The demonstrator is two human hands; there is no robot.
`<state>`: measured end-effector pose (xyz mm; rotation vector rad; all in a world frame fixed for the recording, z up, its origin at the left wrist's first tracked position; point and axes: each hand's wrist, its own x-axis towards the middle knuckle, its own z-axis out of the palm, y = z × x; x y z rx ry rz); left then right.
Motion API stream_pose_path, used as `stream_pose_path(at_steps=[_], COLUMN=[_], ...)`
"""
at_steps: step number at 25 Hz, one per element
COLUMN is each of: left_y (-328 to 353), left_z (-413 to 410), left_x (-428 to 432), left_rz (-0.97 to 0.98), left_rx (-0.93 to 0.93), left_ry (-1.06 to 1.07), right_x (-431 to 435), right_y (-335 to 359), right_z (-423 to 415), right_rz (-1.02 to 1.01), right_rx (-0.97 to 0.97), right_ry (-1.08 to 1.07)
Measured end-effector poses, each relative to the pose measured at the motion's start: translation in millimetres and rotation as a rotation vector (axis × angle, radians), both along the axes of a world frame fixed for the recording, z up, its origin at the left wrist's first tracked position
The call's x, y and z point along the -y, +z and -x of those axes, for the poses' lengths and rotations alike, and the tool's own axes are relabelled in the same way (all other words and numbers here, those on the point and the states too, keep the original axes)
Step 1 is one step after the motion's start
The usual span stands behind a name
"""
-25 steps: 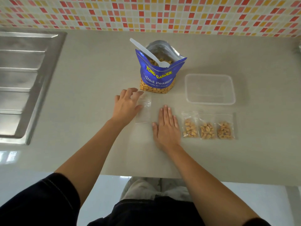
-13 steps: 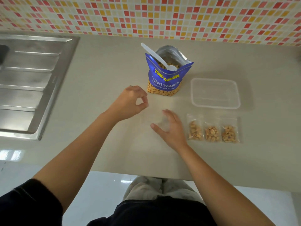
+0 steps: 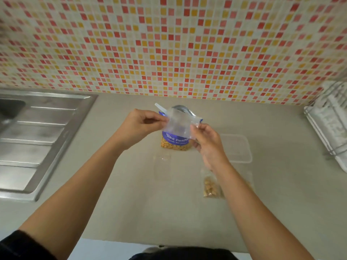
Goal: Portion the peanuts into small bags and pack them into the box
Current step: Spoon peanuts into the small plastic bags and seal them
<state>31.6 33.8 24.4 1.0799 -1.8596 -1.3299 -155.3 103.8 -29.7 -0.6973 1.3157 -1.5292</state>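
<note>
Both my hands hold an empty clear small bag (image 3: 178,124) up in the air in front of the blue peanut bag (image 3: 175,140). My left hand (image 3: 139,124) pinches its left top edge, my right hand (image 3: 207,141) pinches its right side. A white spoon handle (image 3: 159,106) sticks out of the peanut bag. The clear plastic box (image 3: 238,149) lies on the counter behind my right hand. A filled small bag of peanuts (image 3: 210,186) lies under my right forearm, which hides others beside it. More empty clear bags (image 3: 162,167) lie flat on the counter.
A steel sink drainboard (image 3: 37,136) takes up the left side. A white dish rack (image 3: 330,124) stands at the far right. A tiled wall (image 3: 169,44) backs the beige counter (image 3: 131,203).
Both hands have lifted from the counter with one empty bag held between them. The view has tilted up, showing more wall.
</note>
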Motion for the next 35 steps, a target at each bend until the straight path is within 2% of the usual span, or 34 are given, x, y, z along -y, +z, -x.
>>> stream_pose_path(at_steps=[3, 8, 14, 19, 23, 25, 27, 30, 33, 35], left_y=[15.2, 24.8, 19.6, 15.7, 16.0, 14.1, 13.6, 18.6, 23.7, 23.0], left_z=[14.4, 34.7, 46.6, 45.0, 46.3, 48.3, 50.9, 54.1, 57.5, 60.9], left_x=[7.8, 22.6, 22.6, 19.9, 18.8, 17.6, 16.8, 17.8, 15.0, 11.9], left_rz=[0.026, -0.015, 0.087, -0.052, -0.088, -0.077, -0.059, -0.016, 0.031, 0.048], left_rx=[-0.035, -0.056, 0.040, 0.012, 0.026, 0.066, 0.109, 0.133, 0.143, 0.152], left_ry=[0.014, 0.030, 0.128, 0.082, 0.126, 0.150, 0.164, 0.150, 0.106, 0.095], right_x=[6.1, 7.6, 5.6, -2.5, -2.3, 0.3, -0.6, -4.1, 0.3, 6.7], right_y=[13.0, 31.5, 33.1, 21.6, 20.7, 17.8, 16.1, 19.0, 27.4, 31.1], right_z=[12.7, 29.0, 29.7, 29.8, 36.9, 36.3, 34.2, 33.3, 30.8, 27.9], right_rz=[0.091, 0.122, 0.019, 0.070, 0.029, -0.048, -0.103, 0.133, 0.202, 0.181], right_rx=[-0.143, -0.238, -0.108, -0.278, -0.157, -0.175, -0.430, -0.933, -1.218, -1.322], right_ry=[-0.043, -0.060, -0.030, -0.040, 0.022, 0.020, -0.034, -0.086, 0.045, 0.074])
